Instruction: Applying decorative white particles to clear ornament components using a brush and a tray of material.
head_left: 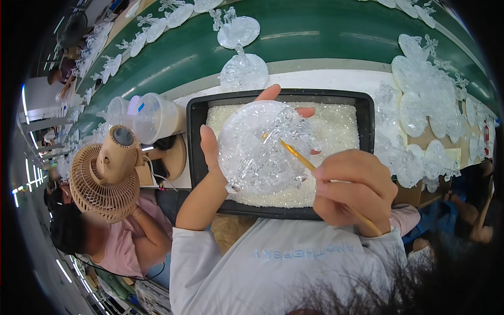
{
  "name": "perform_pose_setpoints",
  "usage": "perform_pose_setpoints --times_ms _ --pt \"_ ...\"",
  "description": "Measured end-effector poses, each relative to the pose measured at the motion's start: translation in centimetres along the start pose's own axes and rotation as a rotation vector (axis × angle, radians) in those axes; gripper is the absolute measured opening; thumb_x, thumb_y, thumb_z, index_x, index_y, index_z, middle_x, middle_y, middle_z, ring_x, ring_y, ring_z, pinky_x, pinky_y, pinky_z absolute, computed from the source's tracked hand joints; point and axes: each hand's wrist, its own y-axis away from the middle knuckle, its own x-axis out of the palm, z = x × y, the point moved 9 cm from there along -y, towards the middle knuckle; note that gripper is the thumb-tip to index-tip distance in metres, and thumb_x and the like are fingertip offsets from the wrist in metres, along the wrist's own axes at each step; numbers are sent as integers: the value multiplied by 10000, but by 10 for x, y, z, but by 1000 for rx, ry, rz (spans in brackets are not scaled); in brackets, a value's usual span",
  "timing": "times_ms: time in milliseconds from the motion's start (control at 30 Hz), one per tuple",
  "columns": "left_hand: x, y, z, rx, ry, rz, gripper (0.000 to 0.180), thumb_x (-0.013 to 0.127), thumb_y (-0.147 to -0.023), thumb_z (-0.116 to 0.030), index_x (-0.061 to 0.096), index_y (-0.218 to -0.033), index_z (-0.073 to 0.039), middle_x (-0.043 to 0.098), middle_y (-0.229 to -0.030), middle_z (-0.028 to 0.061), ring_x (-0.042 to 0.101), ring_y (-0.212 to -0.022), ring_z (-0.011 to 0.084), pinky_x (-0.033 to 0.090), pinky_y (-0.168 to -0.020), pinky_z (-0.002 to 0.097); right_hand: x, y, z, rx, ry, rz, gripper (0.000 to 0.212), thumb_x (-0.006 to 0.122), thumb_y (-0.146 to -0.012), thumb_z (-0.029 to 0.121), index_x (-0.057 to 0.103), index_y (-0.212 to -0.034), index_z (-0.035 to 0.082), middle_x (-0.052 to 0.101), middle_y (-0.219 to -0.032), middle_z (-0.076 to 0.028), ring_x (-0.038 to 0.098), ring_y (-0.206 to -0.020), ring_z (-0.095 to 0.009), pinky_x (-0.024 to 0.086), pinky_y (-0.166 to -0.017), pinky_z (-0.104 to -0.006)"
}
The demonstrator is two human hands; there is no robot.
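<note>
My left hand [212, 163] holds a round, clear plastic ornament [242, 139] from beneath, thumb at its left edge and fingertips showing past its far and right sides. A raised clear figure stands on the disc, and its surface sparkles; I cannot make out the figure's shape. Between the pinched fingers of my right hand [357, 186] is a thin paintbrush [297, 156] with a yellow handle. Its tip meets the figure near the middle of the disc. Both hands are over a black tray [197, 134] that contains whitish glittery granules [337, 126].
Beyond the tray runs a green conveyor belt [184, 47] carrying similar clear pieces [244, 72]. More pieces [433, 105] crowd the right of the table. Clear plastic tubs [157, 118] and a beige fan [105, 176] stand left. A person in pink [134, 239] sits nearby.
</note>
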Motion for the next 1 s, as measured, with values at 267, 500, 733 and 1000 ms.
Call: perform_pose_setpoints --times_ms 267,500,733,1000 --pt "-2 4 -2 16 -138 -113 1255 567 -693 -868 103 -1577 -107 246 -1515 377 414 -1351 448 388 -1078 559 8 1 7 -48 -26 53 169 730 -643 -22 640 -783 7 674 -761 -161 680 -624 -264 555 -542 -321" --pt "-2 3 -2 18 -157 -82 1261 558 -682 -884 101 -1580 -126 233 -1526 369 416 -1349 452 384 -1089 536 -2 4 6 -52 -56 -55 106 723 -725 29 633 -777 6 670 -736 -160 666 -577 -250 557 -506 -320" --pt "1 4 1 19 37 -2 1232 527 -676 -907 77 -1587 -211 233 -1549 316 466 -1239 576 413 -1019 634 3 7 4 -27 -104 28 101 714 -729 48 632 -780 15 667 -728 -144 659 -571 -242 543 -505 -316" --pt "3 3 -2 42 -77 8 1236 506 -683 -914 29 -1587 -219 240 -1542 311 474 -1214 597 459 -956 658 -5 6 2 -39 -118 -36 125 703 -691 26 638 -796 9 654 -726 -124 643 -553 -234 529 -501 -306"
